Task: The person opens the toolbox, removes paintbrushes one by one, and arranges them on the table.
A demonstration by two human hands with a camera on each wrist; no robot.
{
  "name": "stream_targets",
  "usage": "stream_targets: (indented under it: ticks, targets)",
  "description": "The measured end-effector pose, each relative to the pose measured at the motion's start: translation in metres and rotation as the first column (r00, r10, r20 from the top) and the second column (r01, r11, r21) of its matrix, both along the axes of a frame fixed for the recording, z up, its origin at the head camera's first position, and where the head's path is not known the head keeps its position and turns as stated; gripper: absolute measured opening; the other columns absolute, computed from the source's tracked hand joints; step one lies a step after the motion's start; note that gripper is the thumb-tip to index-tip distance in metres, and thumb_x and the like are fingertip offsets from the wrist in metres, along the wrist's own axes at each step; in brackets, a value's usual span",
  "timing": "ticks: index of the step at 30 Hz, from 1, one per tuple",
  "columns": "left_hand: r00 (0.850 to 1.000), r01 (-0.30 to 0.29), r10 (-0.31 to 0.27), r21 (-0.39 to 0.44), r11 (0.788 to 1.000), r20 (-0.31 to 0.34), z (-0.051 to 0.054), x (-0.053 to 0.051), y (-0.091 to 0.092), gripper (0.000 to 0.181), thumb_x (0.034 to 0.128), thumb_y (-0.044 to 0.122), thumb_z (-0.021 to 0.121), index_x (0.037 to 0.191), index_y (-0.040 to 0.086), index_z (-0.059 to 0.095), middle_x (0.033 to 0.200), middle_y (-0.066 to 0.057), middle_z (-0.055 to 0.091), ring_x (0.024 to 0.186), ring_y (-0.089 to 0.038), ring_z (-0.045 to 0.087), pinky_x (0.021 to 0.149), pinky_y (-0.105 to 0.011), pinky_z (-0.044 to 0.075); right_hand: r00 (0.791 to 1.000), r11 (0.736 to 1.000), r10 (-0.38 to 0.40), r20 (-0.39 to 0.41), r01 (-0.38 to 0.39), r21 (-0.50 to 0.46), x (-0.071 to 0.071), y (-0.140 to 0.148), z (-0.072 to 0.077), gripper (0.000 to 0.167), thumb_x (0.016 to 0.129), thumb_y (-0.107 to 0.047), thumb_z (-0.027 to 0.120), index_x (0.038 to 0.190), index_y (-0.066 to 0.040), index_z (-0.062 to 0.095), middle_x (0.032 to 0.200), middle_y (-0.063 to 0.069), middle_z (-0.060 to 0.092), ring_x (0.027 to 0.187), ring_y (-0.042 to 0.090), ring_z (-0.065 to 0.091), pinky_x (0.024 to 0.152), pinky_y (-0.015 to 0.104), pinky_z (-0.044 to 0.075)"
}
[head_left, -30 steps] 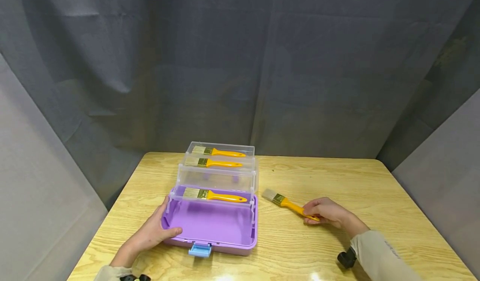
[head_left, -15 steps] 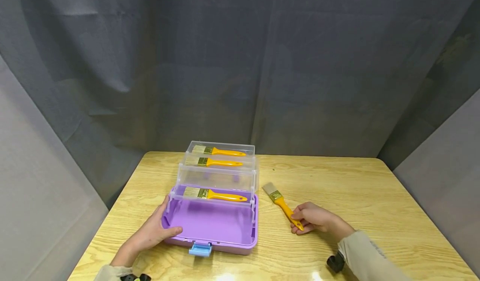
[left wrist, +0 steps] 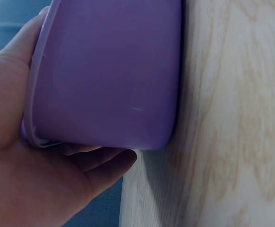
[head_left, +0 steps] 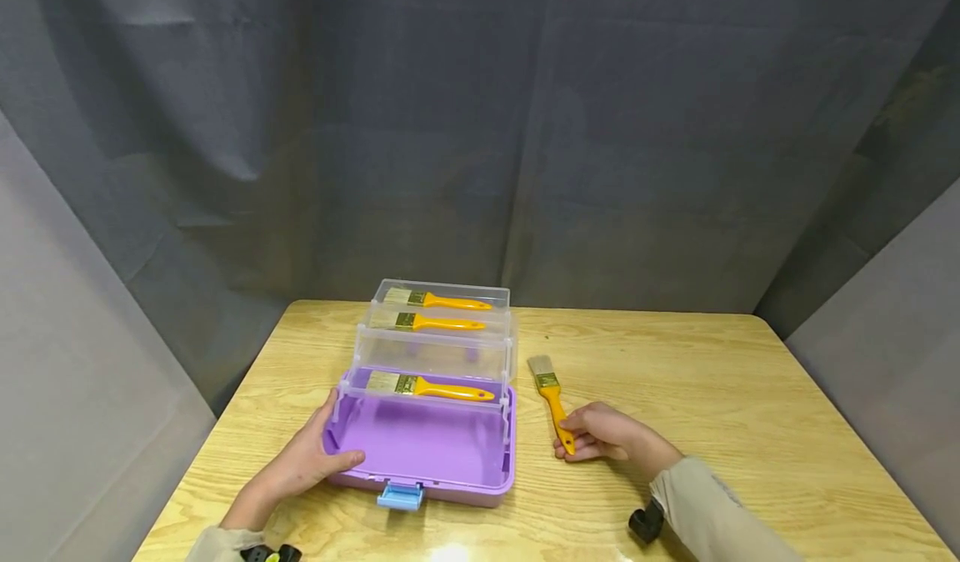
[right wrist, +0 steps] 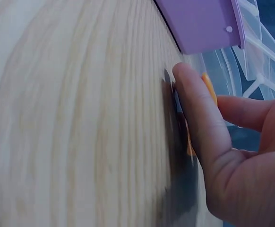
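Note:
A purple storage box (head_left: 427, 449) with a light-blue latch (head_left: 401, 496) stands with its clear stepped trays (head_left: 431, 349) raised. My left hand (head_left: 300, 459) holds the box's front-left corner, thumb over the rim and fingers along the outer side. In the left wrist view that hand (left wrist: 19, 161) wraps the corner. Right of the box, my right hand (head_left: 600, 434) pinches the handle end of a yellow-handled paintbrush (head_left: 551, 395), bristles pointing away from me. The right wrist view shows only a bit of the orange-yellow handle (right wrist: 209, 88) between the fingers.
Three similar paintbrushes lie in the trays, one in the top tray (head_left: 457, 303), one in the middle (head_left: 450, 324) and one in the lowest (head_left: 453, 392). A wooden table (head_left: 712, 395) bears everything. Dark cloth (head_left: 420, 128) hangs behind, with pale panels at both sides.
My right hand has moved left toward the box with the paintbrush, and the brush has turned from slanting to pointing nearly straight away. The left hand and the box have stayed put.

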State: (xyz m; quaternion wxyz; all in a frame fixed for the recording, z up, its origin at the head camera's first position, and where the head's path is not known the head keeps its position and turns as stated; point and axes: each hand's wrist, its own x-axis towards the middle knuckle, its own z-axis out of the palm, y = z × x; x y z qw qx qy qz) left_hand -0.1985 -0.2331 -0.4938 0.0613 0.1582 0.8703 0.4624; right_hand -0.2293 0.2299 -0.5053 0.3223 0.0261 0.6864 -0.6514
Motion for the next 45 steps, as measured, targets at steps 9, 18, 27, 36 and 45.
stream_targets:
  ticks: [9,18,27,36,45]
  targets:
    - [1.0,-0.003,0.004,-0.009,1.0,0.002,0.0,0.0,0.0,0.11,0.0776,0.027,0.078,0.151,0.001,-0.001,0.151,-0.031,0.006,0.135,-0.049,0.015,0.107,-0.06,0.017,1.0,0.999,-0.009,0.028,0.011,-0.047,-0.001,-0.013,0.0,0.026,0.099,-0.008,0.043,0.108,0.016,0.048,0.087,0.02,0.069,0.079,0.024,0.07,0.075,0.034,0.056]
    - [1.0,-0.009,0.009,-0.018,1.0,0.0,0.0,0.0,0.0,0.11,0.0778,0.028,0.078,0.151,0.001,-0.001,0.152,-0.031,0.006,0.135,-0.049,0.014,0.107,-0.061,0.017,0.999,0.999,-0.033,0.0,0.033,-0.026,-0.002,-0.015,-0.001,0.025,0.098,-0.008,0.045,0.106,0.015,0.049,0.084,0.019,0.069,0.078,0.024,0.07,0.073,0.032,0.057]
    - [1.0,-0.005,0.005,0.001,1.0,0.01,0.0,0.0,0.0,0.111,0.0775,0.027,0.078,0.151,0.002,-0.001,0.152,-0.031,0.006,0.136,-0.049,0.014,0.107,-0.06,0.016,0.991,0.977,-0.068,-0.116,0.09,0.195,-0.001,-0.017,-0.003,0.022,0.094,-0.014,0.057,0.085,0.006,0.056,0.062,0.009,0.059,0.053,0.017,0.065,0.055,0.029,0.057]
    - [1.0,0.001,-0.001,0.005,1.0,0.011,0.002,0.0,0.001,0.111,0.0773,0.025,0.078,0.151,0.003,-0.001,0.152,-0.031,0.006,0.135,-0.049,0.015,0.107,-0.06,0.017,0.968,0.921,-0.064,-0.241,0.15,0.359,0.003,-0.019,0.009,0.023,0.09,-0.015,0.064,0.078,0.003,0.057,0.063,0.013,0.062,0.049,0.017,0.063,0.05,0.032,0.056]
    - [1.0,0.008,-0.008,0.006,1.0,-0.002,0.001,0.0,0.0,0.11,0.0773,0.025,0.078,0.151,0.003,-0.001,0.151,-0.031,0.007,0.135,-0.049,0.016,0.107,-0.06,0.018,0.851,0.948,0.143,-0.505,0.029,0.317,-0.001,-0.035,0.07,0.017,0.088,-0.013,0.066,0.085,0.004,0.066,0.068,0.01,0.065,0.059,0.02,0.063,0.058,0.041,0.057]
